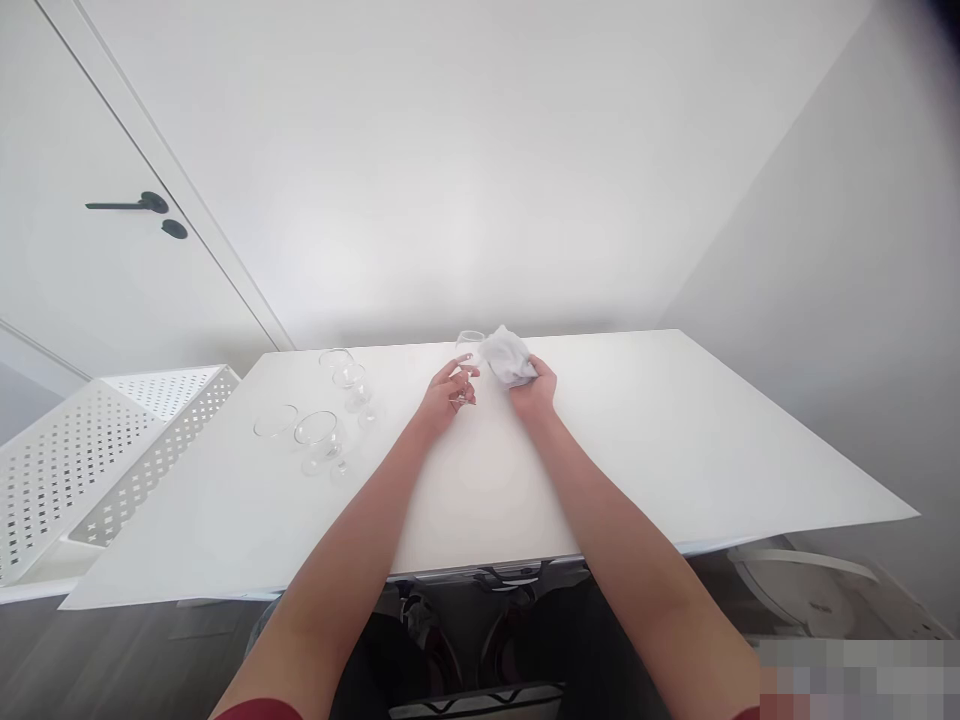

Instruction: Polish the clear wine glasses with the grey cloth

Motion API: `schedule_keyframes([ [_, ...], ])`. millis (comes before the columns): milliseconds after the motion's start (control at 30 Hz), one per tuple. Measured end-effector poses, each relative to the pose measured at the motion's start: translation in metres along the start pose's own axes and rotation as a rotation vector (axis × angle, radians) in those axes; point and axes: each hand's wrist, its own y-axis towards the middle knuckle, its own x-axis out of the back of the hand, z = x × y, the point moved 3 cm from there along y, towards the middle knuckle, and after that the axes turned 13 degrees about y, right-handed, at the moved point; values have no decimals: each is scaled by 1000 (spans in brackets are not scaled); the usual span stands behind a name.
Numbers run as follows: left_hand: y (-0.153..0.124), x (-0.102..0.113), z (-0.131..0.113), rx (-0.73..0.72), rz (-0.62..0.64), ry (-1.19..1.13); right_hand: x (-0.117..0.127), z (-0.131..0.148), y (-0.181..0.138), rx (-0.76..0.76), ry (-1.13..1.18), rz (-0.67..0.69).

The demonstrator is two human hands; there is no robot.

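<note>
I see, from far off, my left hand (450, 390) holding a clear glass (471, 341), my right hand (535, 390) holding a white cloth (508, 358) near it, both over the white table (637, 440), more glasses (316, 430) to the left.

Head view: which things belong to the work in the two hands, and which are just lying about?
In the work:
clear stemmed glass, in the left hand
whitish crumpled cloth, in the right hand
similar clear glasses at left, probably
white-topped table

Just around:
white perforated panels, far left
black lever door handle
</note>
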Motion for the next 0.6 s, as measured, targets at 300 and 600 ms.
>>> schedule_keyframes([
  [300, -5, -11, -2, 46, 24, 107, -29, -5, -26, -339, -46, 333],
  [600, -9, -13, -4, 112, 200, 23, -30, -4, -33, -363, -285, 477],
])
